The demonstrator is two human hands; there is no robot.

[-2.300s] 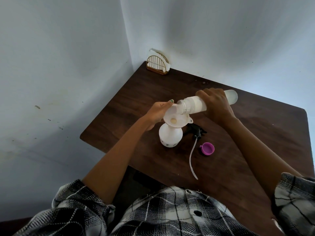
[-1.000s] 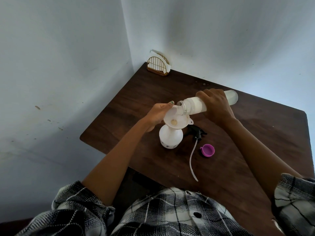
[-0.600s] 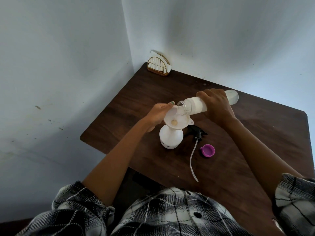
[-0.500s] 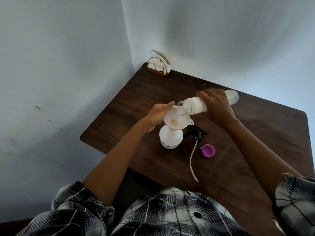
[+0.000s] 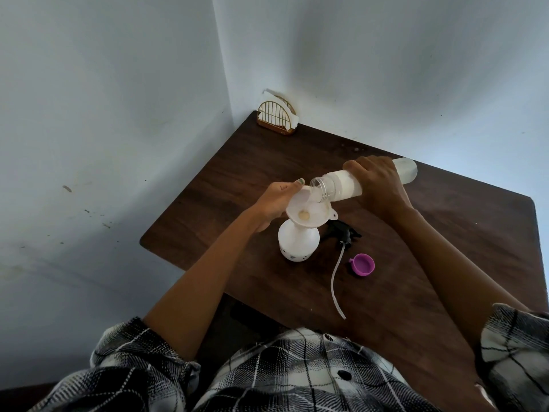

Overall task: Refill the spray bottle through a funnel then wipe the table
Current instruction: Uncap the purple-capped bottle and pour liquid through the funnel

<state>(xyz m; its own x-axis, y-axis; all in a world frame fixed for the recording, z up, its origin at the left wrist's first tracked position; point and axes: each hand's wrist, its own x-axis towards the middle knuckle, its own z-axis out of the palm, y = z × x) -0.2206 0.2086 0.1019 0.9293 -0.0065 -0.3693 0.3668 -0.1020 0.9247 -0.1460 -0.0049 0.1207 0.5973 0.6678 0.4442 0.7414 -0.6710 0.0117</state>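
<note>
Head view shows us mid-pour. Our right hand [image 5: 378,185] is wrapped around the middle of a clear refill bottle [image 5: 341,185], fingers curled over the top of it, and we hold it tipped almost flat with its open mouth just over the rim of the white funnel [image 5: 309,214]. Held that low, we judge, the liquid falls only a short way and is less likely to splash. A little pale liquid sits at the funnel's throat.

Our left hand [image 5: 274,203] grips the funnel's far edge, thumb along the rim and the other fingers tucked under where we cannot see them clearly. We think it is there to keep the funnel seated and steady, since the funnel stands loose in the neck of the white spray bottle [image 5: 298,243] and could tip under the stream.

The spray bottle stands upright on the dark wooden table [image 5: 445,263], near its left edge. Its black spray head [image 5: 344,233] with the long tube lies just to the right, taken off to open the neck. A purple cap [image 5: 362,264], likely the refill bottle's, rests mouth up beside the tube, within easy reach for closing up. A napkin holder [image 5: 277,118] sits in the far corner, well apart; we see no cloth for wiping yet.
</note>
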